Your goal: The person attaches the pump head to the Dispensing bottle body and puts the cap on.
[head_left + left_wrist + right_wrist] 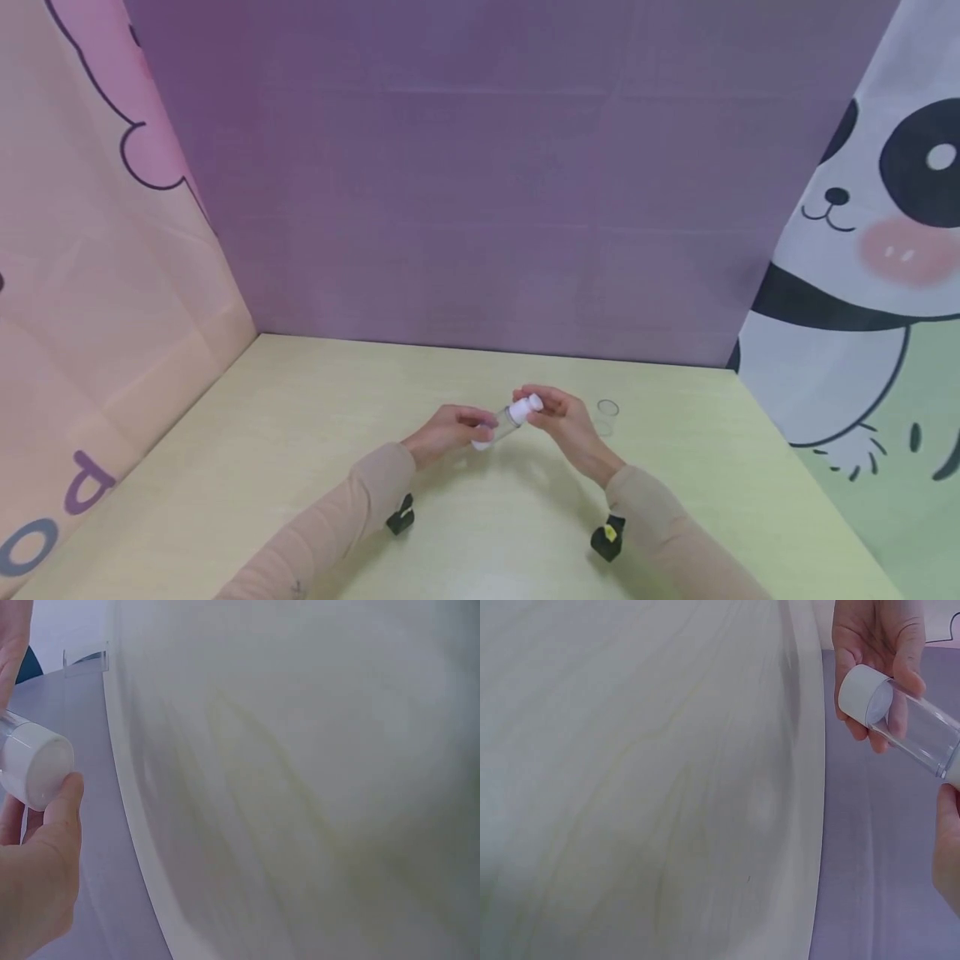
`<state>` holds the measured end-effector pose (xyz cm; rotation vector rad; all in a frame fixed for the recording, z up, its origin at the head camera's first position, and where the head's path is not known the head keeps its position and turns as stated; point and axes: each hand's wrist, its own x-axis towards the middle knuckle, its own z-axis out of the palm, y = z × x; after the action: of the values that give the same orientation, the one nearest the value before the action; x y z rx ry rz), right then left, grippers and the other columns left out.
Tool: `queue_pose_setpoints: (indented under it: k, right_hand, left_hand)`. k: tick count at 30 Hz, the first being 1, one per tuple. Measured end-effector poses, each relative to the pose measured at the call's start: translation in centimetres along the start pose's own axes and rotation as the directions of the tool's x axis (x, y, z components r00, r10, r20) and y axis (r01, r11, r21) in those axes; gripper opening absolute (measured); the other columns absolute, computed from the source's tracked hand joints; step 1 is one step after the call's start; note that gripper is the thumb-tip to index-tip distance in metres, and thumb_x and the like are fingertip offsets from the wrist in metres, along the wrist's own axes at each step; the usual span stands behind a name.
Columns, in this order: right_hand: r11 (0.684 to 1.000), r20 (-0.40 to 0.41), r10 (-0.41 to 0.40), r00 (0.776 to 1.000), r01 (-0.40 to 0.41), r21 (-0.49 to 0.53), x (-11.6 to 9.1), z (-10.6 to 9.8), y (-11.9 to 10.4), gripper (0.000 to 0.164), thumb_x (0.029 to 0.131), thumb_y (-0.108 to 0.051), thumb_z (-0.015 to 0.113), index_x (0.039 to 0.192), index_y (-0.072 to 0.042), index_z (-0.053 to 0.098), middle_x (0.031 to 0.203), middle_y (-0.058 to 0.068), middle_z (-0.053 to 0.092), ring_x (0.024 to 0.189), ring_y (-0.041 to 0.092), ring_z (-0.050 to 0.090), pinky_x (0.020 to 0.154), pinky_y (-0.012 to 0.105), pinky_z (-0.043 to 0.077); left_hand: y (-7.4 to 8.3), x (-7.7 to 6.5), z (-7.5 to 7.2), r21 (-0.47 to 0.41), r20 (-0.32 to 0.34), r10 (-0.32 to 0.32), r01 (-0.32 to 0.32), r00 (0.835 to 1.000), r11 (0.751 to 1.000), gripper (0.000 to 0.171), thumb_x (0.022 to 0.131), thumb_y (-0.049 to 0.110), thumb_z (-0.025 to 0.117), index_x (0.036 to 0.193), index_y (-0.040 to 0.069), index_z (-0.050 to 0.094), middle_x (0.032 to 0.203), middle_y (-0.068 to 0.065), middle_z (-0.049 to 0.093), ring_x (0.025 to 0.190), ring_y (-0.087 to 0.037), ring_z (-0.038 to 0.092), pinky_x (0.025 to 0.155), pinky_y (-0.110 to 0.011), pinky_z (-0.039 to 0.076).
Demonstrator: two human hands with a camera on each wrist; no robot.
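A clear bottle [507,423] with a white base and a white top is held tilted above the table, its top pointing up and to the right. My left hand [452,433] grips it by the base end, thumb and fingers on opposite sides. In the left wrist view the white base [49,771] faces the camera, with left fingertips at its edge. My right hand [562,421] pinches the white top [525,407] between thumb and fingers. The right wrist view shows the clear body [922,727] with no visible liquid inside.
A clear open cylinder [606,417] stands on the pale wood table [300,417], just right of my right hand. A purple backdrop [487,183] rises behind the table, with printed cloth panels at the left and right.
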<state>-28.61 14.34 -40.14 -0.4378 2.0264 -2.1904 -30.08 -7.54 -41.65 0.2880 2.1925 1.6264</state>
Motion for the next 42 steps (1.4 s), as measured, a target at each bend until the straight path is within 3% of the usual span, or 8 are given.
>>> queue_pose_setpoints:
  k: [18,29,35,42]
  right_hand:
    - [1.000,-0.035,0.000,0.999,0.001,0.015,0.3,0.1,0.3,0.043,0.080,-0.004,0.067,0.120,0.004,0.053,0.107,-0.005,0.067,0.103,0.009,0.061,0.090,0.024,0.047]
    - [0.999,-0.062,-0.011,0.998,0.009,-0.040,0.6,0.1,0.0,0.048,0.081,-0.007,0.068,0.122,0.006,0.049,0.114,0.003,0.065,0.101,0.007,0.061,0.089,0.023,0.047]
    - [0.998,-0.075,-0.001,0.997,-0.005,-0.070,0.5,0.2,-0.4,0.049,0.080,-0.015,0.069,0.123,0.003,0.051,0.120,0.008,0.062,0.104,0.010,0.060,0.093,0.028,0.046]
    - [0.992,-0.130,0.045,0.990,-0.060,-0.111,0.3,0.0,-0.6,0.048,0.080,-0.018,0.071,0.122,-0.002,0.053,0.122,0.010,0.060,0.104,0.012,0.059,0.094,0.032,0.045]
  left_hand:
    - [0.3,-0.1,-0.2,0.019,-0.013,0.005,-0.004,1.000,1.000,0.032,0.082,0.024,0.068,0.113,0.017,0.065,0.121,-0.005,0.058,0.102,-0.021,0.053,0.091,-0.042,0.044]
    - [0.6,0.1,-0.5,0.031,-0.026,0.007,-0.006,1.000,1.000,0.031,0.081,0.028,0.070,0.111,0.019,0.066,0.119,-0.002,0.059,0.102,-0.021,0.053,0.092,-0.043,0.042]
    - [0.8,0.0,-0.5,0.027,-0.040,0.050,-0.049,0.998,0.998,0.031,0.082,0.027,0.069,0.111,0.018,0.065,0.117,-0.002,0.061,0.100,-0.020,0.053,0.091,-0.043,0.041]
    - [1.1,-0.4,-0.4,0.009,-0.040,0.101,-0.100,0.994,0.995,0.034,0.083,0.020,0.067,0.114,0.008,0.063,0.114,-0.005,0.062,0.099,-0.018,0.055,0.092,-0.042,0.042]
